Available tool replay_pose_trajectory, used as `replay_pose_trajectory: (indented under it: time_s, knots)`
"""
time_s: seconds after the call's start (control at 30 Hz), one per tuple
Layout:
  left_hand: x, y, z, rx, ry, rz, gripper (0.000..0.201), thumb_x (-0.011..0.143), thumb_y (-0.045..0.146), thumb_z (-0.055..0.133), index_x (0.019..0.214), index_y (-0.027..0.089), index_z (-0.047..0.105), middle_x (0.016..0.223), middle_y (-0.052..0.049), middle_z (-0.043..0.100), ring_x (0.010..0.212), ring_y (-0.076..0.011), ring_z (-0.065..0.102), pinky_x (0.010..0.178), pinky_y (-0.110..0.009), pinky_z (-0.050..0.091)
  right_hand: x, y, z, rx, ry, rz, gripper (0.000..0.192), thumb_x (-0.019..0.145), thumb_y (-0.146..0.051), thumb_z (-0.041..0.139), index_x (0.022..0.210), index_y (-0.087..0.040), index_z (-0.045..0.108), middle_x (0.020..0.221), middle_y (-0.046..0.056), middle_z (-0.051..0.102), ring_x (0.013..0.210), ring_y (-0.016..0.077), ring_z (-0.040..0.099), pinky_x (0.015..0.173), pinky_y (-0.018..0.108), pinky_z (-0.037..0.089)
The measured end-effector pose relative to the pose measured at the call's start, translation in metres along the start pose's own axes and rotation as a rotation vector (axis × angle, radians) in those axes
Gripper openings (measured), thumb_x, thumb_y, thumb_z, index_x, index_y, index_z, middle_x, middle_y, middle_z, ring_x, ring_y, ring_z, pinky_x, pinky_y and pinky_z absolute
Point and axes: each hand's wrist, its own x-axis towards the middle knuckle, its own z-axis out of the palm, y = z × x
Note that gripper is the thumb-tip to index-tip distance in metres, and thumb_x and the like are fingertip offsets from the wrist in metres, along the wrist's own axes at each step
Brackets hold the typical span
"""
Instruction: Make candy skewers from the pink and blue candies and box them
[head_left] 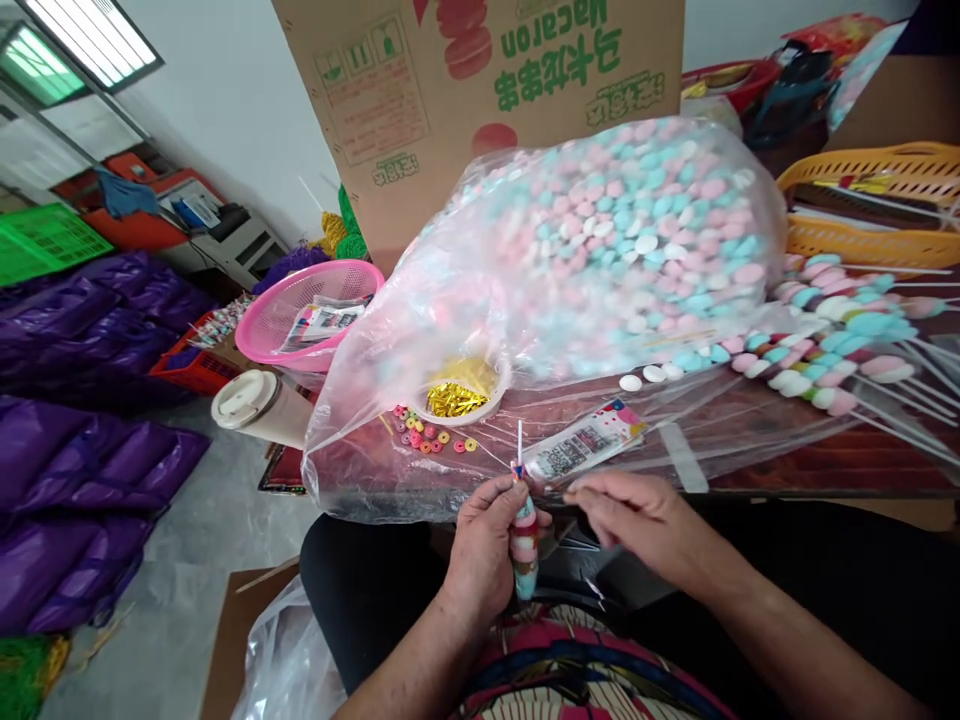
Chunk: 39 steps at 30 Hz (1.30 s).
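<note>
My left hand (491, 535) is closed around a marshmallow skewer (525, 550) in clear wrapping. The pink, white and blue candies point down, and its white stick (520, 440) rises above my thumb. The wrapper is gathered at my fingertips. To the right, apart from the skewer, my right hand (637, 515) has thumb and fingers pinched together; what they hold is too small to make out. Just beyond my hands lies a stack of printed clear wrappers (585, 442). A white bowl (491, 408) of gold twist ties (456, 400) stands further left, beside loose ring-shaped candies (427, 438).
A big clear bag of marshmallows (630, 230) covers much of the table, before a cardboard box (390, 100). Finished skewers (840, 330) pile up at right near a yellow basket (870, 240). At left are a pink basket (251, 335) and a lidded cup (259, 410).
</note>
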Motion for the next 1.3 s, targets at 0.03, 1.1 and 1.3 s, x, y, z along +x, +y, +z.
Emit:
replay_pose_trajectory:
  time_s: [0.03, 1.1, 1.3]
  knots:
    - [0.001, -0.002, 0.0, 0.004, 0.013, -0.012, 0.033, 0.058, 0.037, 0.077, 0.076, 0.014, 0.063, 0.053, 0.002, 0.057, 0.04, -0.0066, 0.046, 0.035, -0.016, 0.028, -0.002, -0.002, 0.003, -0.044, -0.037, -0.024, 0.031, 0.086, -0.04, 0.048, 0.065, -0.019, 0.058, 0.052, -0.003, 0.048, 0.051, 0.0106, 0.042, 0.05, 0.024, 0.034]
    - [0.004, 0.001, -0.021, -0.143, -0.407, -0.329, 0.051, 0.053, 0.026, 0.087, 0.096, 0.016, 0.06, 0.06, 0.001, 0.062, 0.049, -0.0106, 0.058, 0.049, -0.021, 0.048, 0.014, -0.009, 0.002, -0.159, -0.383, -0.214, 0.032, 0.091, -0.037, 0.044, 0.07, -0.019, 0.06, 0.065, -0.002, 0.063, 0.062, 0.0115, 0.056, 0.059, 0.021, 0.041]
    - [-0.002, 0.0, -0.01, -0.095, -0.148, -0.022, 0.052, 0.06, 0.028, 0.083, 0.102, 0.019, 0.053, 0.071, 0.004, 0.062, 0.049, -0.0058, 0.053, 0.051, -0.019, 0.045, 0.005, 0.001, 0.022, -0.596, 0.108, -0.47, 0.027, 0.09, -0.02, 0.034, 0.066, -0.02, 0.047, 0.063, 0.002, 0.055, 0.058, 0.013, 0.049, 0.055, 0.025, 0.036]
